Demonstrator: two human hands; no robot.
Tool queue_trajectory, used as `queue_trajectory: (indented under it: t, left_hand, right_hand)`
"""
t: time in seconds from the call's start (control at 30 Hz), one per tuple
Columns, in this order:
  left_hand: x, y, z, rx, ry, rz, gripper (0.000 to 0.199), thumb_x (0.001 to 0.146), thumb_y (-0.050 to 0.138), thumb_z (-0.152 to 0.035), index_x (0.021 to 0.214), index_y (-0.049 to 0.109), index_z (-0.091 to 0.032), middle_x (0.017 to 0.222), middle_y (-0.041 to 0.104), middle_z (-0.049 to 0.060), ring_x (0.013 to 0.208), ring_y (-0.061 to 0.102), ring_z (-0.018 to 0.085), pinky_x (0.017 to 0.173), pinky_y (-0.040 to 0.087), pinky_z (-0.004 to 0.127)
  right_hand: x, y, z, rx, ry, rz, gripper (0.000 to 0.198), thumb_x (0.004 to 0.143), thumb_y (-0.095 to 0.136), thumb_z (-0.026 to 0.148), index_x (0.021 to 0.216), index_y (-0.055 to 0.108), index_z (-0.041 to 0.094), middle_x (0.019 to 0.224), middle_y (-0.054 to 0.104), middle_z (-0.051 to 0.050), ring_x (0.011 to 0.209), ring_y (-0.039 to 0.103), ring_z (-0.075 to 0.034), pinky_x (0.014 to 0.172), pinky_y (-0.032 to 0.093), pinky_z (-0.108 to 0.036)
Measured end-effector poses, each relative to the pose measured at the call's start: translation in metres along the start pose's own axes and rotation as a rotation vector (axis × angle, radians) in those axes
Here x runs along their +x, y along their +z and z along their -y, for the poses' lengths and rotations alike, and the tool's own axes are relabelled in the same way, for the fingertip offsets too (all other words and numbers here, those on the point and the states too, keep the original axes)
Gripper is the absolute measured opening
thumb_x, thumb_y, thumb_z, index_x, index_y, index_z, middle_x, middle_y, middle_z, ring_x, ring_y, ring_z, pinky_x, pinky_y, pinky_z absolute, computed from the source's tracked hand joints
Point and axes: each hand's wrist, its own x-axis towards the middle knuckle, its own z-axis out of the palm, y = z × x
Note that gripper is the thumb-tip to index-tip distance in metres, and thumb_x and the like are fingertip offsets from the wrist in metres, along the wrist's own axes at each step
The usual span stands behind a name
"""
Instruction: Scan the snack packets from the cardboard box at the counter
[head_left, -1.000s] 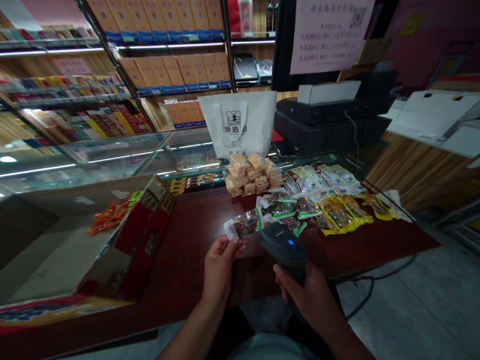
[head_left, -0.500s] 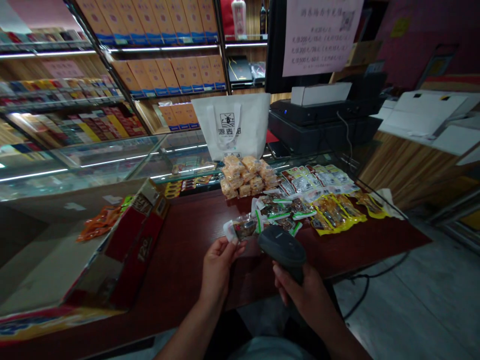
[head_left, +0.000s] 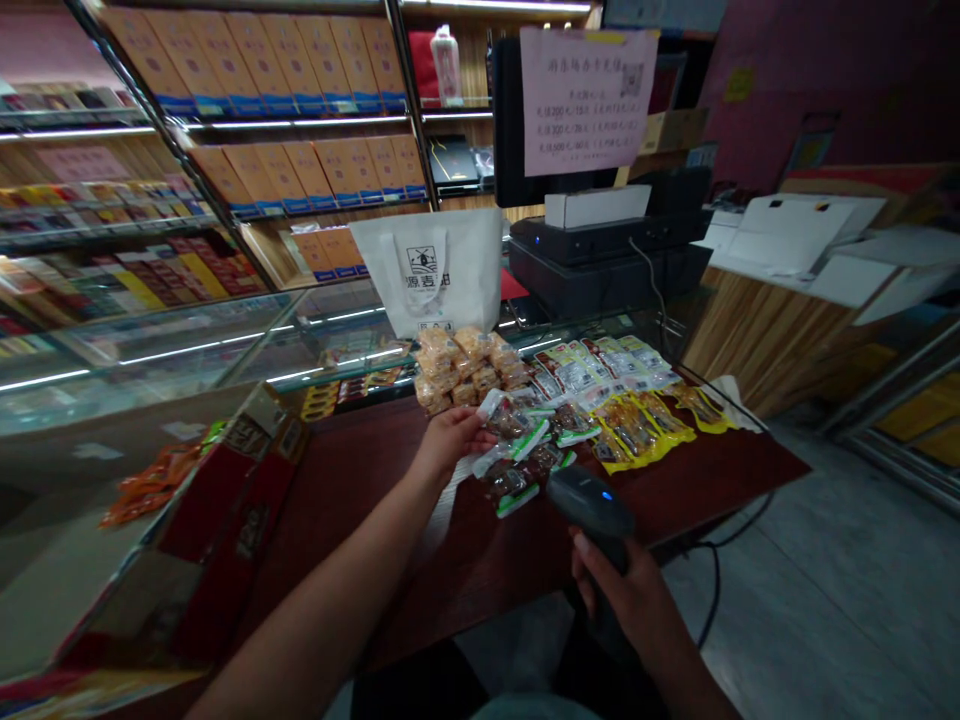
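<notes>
My left hand reaches forward over the counter, its fingers pinching the left edge of a clear snack packet with dark contents. That packet is at the back left of a loose pile of similar green-edged packets; another snack packet lies nearest me. My right hand is wrapped around the handle of a black barcode scanner, which shows a small blue light. The scanner's head is just right of the nearest packets, apart from my left hand.
Wrapped tan snacks are heaped before a white tote bag. Yellow-edged packets and silver packets lie to the right. An open carton holding orange packets stands left. Behind is a monitor with a paper sign.
My left hand has moved forward from in front of the scanner to the back of the green-edged pile. The scanner's blue light now shows. The view has shifted rightward.
</notes>
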Motion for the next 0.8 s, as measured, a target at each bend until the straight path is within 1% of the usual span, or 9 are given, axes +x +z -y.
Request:
queue_trajectory:
  t: [0.07, 0.2, 0.3, 0.4, 0.53, 0.63, 0.7, 0.8]
  left_hand:
    - [0.017, 0.014, -0.006, 0.04, -0.023, 0.034, 0.009, 0.075, 0.075, -0.013, 0.077, 0.066, -0.01, 0.058, 0.067, 0.005, 0.046, 0.064, 0.013, 0.047, 0.053, 0.021]
    - [0.044, 0.038, -0.01, 0.112, -0.069, 0.073, 0.012, 0.075, 0.073, -0.009, 0.068, 0.063, -0.012, 0.055, 0.067, 0.006, 0.045, 0.064, 0.015, 0.047, 0.052, 0.023]
    - [0.055, 0.047, -0.007, 0.144, -0.096, 0.072, 0.019, 0.074, 0.073, -0.008, 0.062, 0.06, -0.014, 0.052, 0.066, 0.006, 0.042, 0.061, 0.015, 0.047, 0.051, 0.024]
    - [0.057, 0.048, -0.003, 0.151, -0.103, 0.069, 0.022, 0.075, 0.074, -0.011, 0.061, 0.058, -0.014, 0.053, 0.067, 0.007, 0.042, 0.061, 0.014, 0.046, 0.051, 0.024]
    - [0.053, 0.046, -0.001, 0.147, -0.084, 0.076, 0.022, 0.076, 0.076, -0.017, 0.064, 0.057, -0.013, 0.057, 0.069, 0.008, 0.043, 0.062, 0.014, 0.046, 0.051, 0.023]
    - [0.044, 0.043, -0.003, 0.142, -0.042, 0.072, 0.023, 0.078, 0.076, -0.021, 0.071, 0.056, -0.014, 0.058, 0.069, 0.007, 0.043, 0.063, 0.014, 0.045, 0.051, 0.023]
    - [0.03, 0.037, -0.005, 0.145, 0.015, 0.049, 0.022, 0.079, 0.075, -0.024, 0.076, 0.055, -0.015, 0.058, 0.068, 0.004, 0.041, 0.06, 0.012, 0.042, 0.046, 0.02]
    - [-0.007, 0.016, -0.009, 0.172, 0.122, -0.013, 0.021, 0.076, 0.076, -0.024, 0.083, 0.057, -0.017, 0.058, 0.067, -0.001, 0.034, 0.052, 0.009, 0.037, 0.036, 0.018]
  right_hand:
    - [0.0, 0.001, -0.001, 0.019, -0.009, -0.007, 0.047, 0.08, 0.068, 0.062, 0.082, 0.065, 0.015, 0.052, 0.06, 0.002, 0.039, 0.049, -0.01, 0.041, 0.04, -0.022]
    - [0.0, 0.003, -0.005, 0.007, 0.007, -0.007, 0.049, 0.078, 0.068, 0.065, 0.071, 0.062, 0.016, 0.046, 0.056, 0.003, 0.037, 0.048, -0.011, 0.04, 0.038, -0.022]
    - [0.0, 0.003, -0.008, -0.016, 0.02, -0.009, 0.05, 0.077, 0.068, 0.066, 0.068, 0.061, 0.017, 0.042, 0.054, 0.004, 0.037, 0.048, -0.011, 0.04, 0.037, -0.022]
    - [-0.001, 0.002, -0.009, -0.015, 0.013, -0.007, 0.05, 0.077, 0.067, 0.067, 0.069, 0.061, 0.018, 0.042, 0.054, 0.004, 0.037, 0.047, -0.011, 0.039, 0.037, -0.023]
    - [0.0, 0.002, -0.008, -0.04, 0.009, 0.003, 0.05, 0.078, 0.065, 0.067, 0.067, 0.061, 0.018, 0.041, 0.052, 0.004, 0.037, 0.046, -0.012, 0.04, 0.038, -0.023]
    - [0.001, 0.003, -0.005, -0.047, 0.011, 0.018, 0.05, 0.078, 0.065, 0.068, 0.067, 0.06, 0.019, 0.042, 0.052, 0.004, 0.038, 0.047, -0.013, 0.041, 0.038, -0.024]
    - [0.001, 0.003, -0.006, -0.055, 0.016, 0.021, 0.05, 0.078, 0.065, 0.068, 0.068, 0.061, 0.019, 0.043, 0.053, 0.003, 0.039, 0.048, -0.013, 0.042, 0.04, -0.024]
    - [0.002, 0.0, -0.015, -0.079, 0.05, 0.027, 0.052, 0.077, 0.066, 0.07, 0.076, 0.066, 0.018, 0.05, 0.059, 0.002, 0.044, 0.053, -0.015, 0.046, 0.045, -0.026]
